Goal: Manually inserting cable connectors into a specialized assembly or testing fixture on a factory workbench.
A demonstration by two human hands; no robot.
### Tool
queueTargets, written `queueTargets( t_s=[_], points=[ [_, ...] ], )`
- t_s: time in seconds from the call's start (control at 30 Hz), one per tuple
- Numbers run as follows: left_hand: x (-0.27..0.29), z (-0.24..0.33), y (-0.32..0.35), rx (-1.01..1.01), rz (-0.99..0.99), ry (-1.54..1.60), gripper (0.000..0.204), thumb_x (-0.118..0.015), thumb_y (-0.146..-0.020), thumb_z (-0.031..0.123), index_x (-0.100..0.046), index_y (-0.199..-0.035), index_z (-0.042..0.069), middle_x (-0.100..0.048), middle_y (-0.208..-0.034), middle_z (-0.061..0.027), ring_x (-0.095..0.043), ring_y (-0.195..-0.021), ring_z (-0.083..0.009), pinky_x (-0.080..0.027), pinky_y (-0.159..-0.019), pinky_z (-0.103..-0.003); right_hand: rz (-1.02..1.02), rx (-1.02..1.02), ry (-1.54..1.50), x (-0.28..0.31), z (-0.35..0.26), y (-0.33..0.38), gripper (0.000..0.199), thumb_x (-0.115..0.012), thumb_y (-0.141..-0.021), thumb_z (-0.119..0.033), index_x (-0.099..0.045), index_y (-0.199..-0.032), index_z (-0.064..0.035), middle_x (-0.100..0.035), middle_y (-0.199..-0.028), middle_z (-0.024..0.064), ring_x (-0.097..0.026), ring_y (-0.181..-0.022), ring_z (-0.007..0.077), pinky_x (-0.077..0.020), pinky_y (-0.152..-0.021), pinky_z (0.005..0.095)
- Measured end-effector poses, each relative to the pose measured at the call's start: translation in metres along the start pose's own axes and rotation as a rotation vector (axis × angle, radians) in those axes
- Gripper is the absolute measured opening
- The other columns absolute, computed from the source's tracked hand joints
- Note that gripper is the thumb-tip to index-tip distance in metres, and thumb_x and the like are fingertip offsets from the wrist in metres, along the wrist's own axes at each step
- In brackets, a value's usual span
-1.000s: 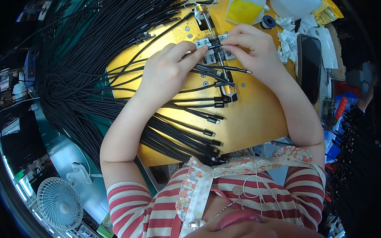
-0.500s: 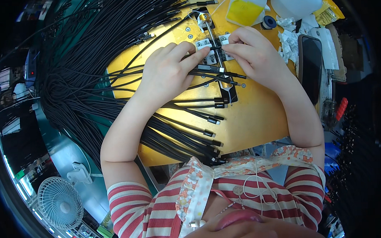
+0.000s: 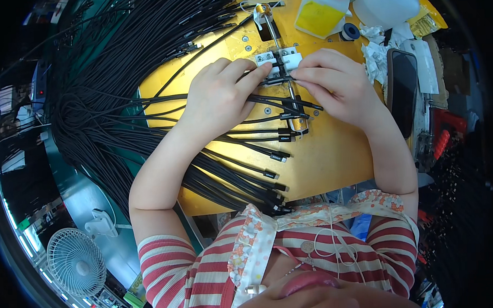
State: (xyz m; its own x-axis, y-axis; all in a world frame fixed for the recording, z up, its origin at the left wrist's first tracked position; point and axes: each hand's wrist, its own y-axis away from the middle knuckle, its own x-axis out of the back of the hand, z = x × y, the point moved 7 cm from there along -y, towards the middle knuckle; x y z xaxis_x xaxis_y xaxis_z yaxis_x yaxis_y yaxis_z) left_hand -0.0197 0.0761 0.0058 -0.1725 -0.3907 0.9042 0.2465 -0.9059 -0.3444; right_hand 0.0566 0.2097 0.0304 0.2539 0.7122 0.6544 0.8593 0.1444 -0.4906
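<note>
My left hand point(image 3: 223, 95) is closed, with thumb and forefinger pinching a black cable beside a small fixture. Its connector end point(image 3: 279, 80) reaches across to the right, just on the near side of the fixture. At that connector's tip, the thumb and forefinger of my right hand point(image 3: 333, 83) are pinched together. The fixture has white and metal blocks point(image 3: 291, 60) with screws, and a slim metal rod point(image 3: 272, 31) with brass-coloured ends passes over it. Several more black cables point(image 3: 288, 116) lie under and below my left hand, their connectors pointing right.
A large bundle of black cables point(image 3: 87, 110) spreads over the left side of the gold-coloured board point(image 3: 333, 151). To the right lie a phone point(image 3: 401, 89) and crumpled white paper point(image 3: 374, 52). A bottle with a yellow label point(image 3: 320, 15) stands at the back. A white fan point(image 3: 76, 263) is lower left.
Both hands have shifted slightly toward me, bringing the connector from across the fixture to its near side. The rod's far brass end has moved farther away, and the right white block shows more.
</note>
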Motion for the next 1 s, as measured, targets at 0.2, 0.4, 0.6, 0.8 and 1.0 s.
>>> queueTargets(
  t_s=[0.2,0.4,0.6,0.8,1.0],
  points=[
    [0.002,-0.007,-0.001,-0.001,0.071,0.08,0.047,-0.068,-0.062,0.001,-0.066,-0.109,0.01,-0.062,-0.087,-0.0047,-0.057,-0.076,-0.0215,-0.05,-0.069,-0.032,0.066,-0.174,-0.21,-0.001,0.016,-0.002,0.01,-0.071,-0.077,0.0,-0.068,-0.086,0.0,-0.065,-0.084,0.0093,-0.063,-0.076,0.02,-0.051,-0.067,0.0286],
    [0.026,-0.005,-0.002,0.126,-0.072,0.47,0.047,-0.063,-0.072,-0.005,-0.064,-0.118,0.005,-0.062,-0.085,-0.0122,-0.061,-0.071,-0.0235,-0.05,-0.065,-0.032,0.108,-0.364,-0.506,0.001,0.029,0.003,0.008,-0.071,-0.079,-0.002,-0.069,-0.087,-0.0005,-0.065,-0.083,0.0045,-0.059,-0.074,0.0112,-0.0468,-0.065,0.0245],
    [0.012,0.001,0.001,0.176,-0.194,0.276,0.06,-0.061,-0.073,-0.007,-0.058,-0.13,0.014,-0.061,-0.089,-0.0095,-0.063,-0.07,-0.0234,-0.052,-0.064,-0.033,0.072,-0.427,-0.298,-0.011,0.037,0.003,0.008,-0.07,-0.081,-0.005,-0.068,-0.086,0.0006,-0.059,-0.081,0.0037,-0.054,-0.07,0.0129,-0.0435,-0.062,0.026],
    [0.0,-0.002,0.001,0.037,-0.131,-0.036,0.049,-0.06,-0.078,0.003,-0.06,-0.125,0.014,-0.058,-0.089,-0.0029,-0.061,-0.065,-0.0172,-0.052,-0.055,-0.028,0.107,-0.434,-0.164,-0.012,0.042,0.004,0.01,-0.069,-0.081,-0.006,-0.067,-0.086,0.0016,-0.057,-0.082,0.007,-0.057,-0.071,0.0184,-0.0442,-0.063,0.029],
    [-0.004,-0.002,0.0,0.02,-0.137,-0.081,0.048,-0.06,-0.078,0.004,-0.061,-0.124,0.016,-0.057,-0.086,-0.001,-0.059,-0.065,-0.0145,-0.05,-0.053,-0.026,0.041,-0.205,0.104,-0.01,0.029,-0.001,0.012,-0.069,-0.078,-0.006,-0.066,-0.087,0.0005,-0.054,-0.082,0.0077,-0.056,-0.078,0.0229,-0.0459,-0.068,0.0319]
  ],
)
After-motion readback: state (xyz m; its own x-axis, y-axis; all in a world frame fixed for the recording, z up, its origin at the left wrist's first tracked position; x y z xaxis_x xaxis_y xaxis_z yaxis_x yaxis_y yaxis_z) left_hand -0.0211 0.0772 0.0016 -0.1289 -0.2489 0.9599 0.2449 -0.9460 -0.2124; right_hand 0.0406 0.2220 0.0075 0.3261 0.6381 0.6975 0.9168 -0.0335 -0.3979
